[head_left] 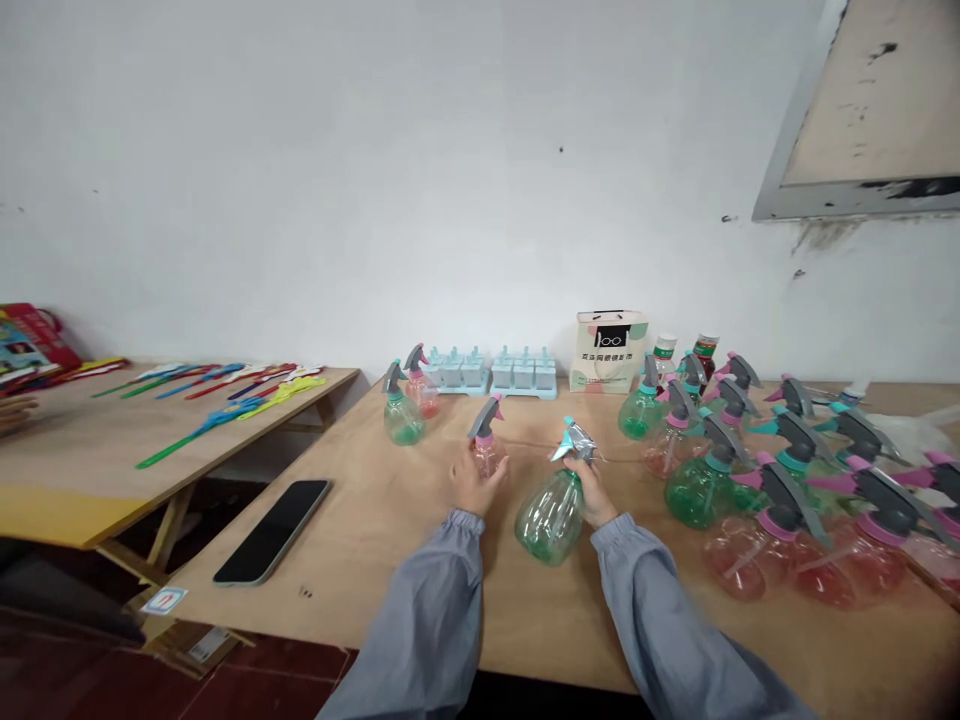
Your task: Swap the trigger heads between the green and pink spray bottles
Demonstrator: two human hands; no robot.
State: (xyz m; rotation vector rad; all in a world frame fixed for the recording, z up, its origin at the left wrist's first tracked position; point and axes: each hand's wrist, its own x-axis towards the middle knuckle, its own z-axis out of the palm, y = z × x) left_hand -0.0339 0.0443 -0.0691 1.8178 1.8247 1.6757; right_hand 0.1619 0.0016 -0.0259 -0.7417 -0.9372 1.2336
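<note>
My left hand (474, 482) is wrapped around a pink spray bottle (487, 450) with a grey and pink trigger head, standing near the middle of the table. In my right hand (592, 492) is a green spray bottle (551, 520), gripped at its neck and tilted, its grey and light-blue head leaning right. A green spray bottle (405, 420) and a pink spray bottle (422, 392) stand together beyond my left hand. To the right of my right hand, several more spray bottles (697, 490) in green and pink are crowded together.
Two light-blue ice-pop molds (523, 388) and a paper bag (607, 352) stand along the wall. A black phone (274, 532) lies on the brown table (360, 560) at left. Across a gap, another table (82, 470) bears colourful long items (225, 420).
</note>
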